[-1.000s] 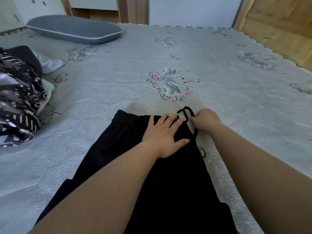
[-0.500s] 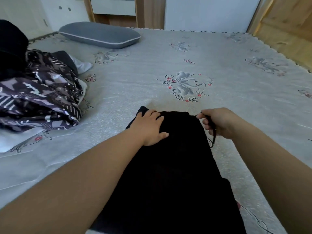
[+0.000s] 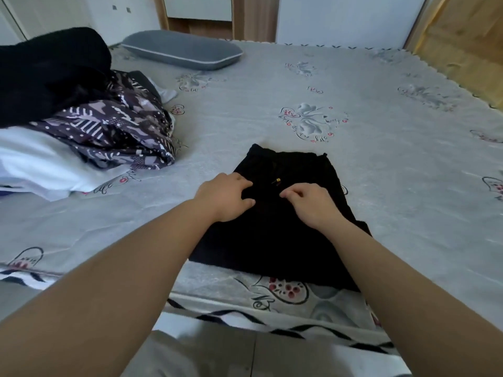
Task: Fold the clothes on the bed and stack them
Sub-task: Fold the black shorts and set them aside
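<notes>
A black garment (image 3: 294,240) lies flat on the grey bed (image 3: 381,172) close to the front edge, in a roughly rectangular folded shape. A small gold cord tip (image 3: 276,182) shows on its upper middle. My left hand (image 3: 223,195) rests on the garment's left part with fingers and thumb curled into the fabric. My right hand (image 3: 310,205) sits just right of the cord tip, fingers curled down and pinching the cloth. Both forearms reach in from below.
A heap of unfolded clothes lies at the left: a black knit (image 3: 49,72), a patterned dark garment (image 3: 114,131) and a white one (image 3: 35,164). A grey pillow (image 3: 182,53) sits at the far edge. Wooden panelling (image 3: 462,36) borders the right side.
The garment now looks shorter, ending near the bed's front edge. My right hand left the garment's right edge and moved onto its middle; my left hand slid down the left side.
</notes>
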